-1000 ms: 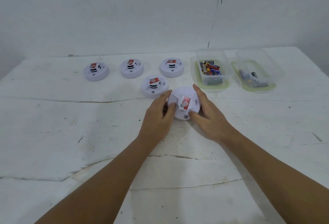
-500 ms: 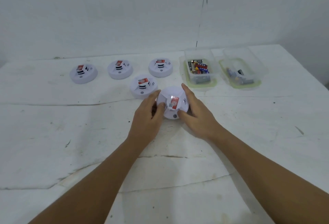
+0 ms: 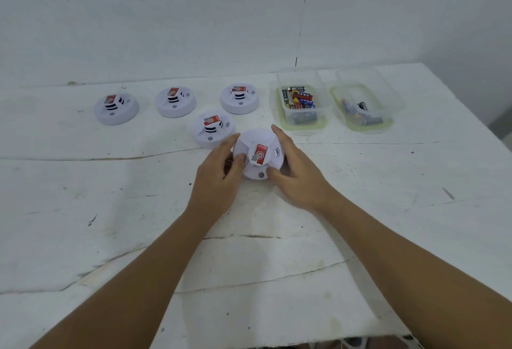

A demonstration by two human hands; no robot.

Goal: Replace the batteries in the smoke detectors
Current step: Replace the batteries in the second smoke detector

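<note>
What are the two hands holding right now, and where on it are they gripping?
Both hands grip one round white plastic smoke detector with a red label: the left hand on its left rim, the right hand on its right rim.

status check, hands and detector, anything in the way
Both hands, left and right, grip the near smoke detector, tilted up off the table. Case looks closed. Another detector close behind-left, not blocking.
</note>
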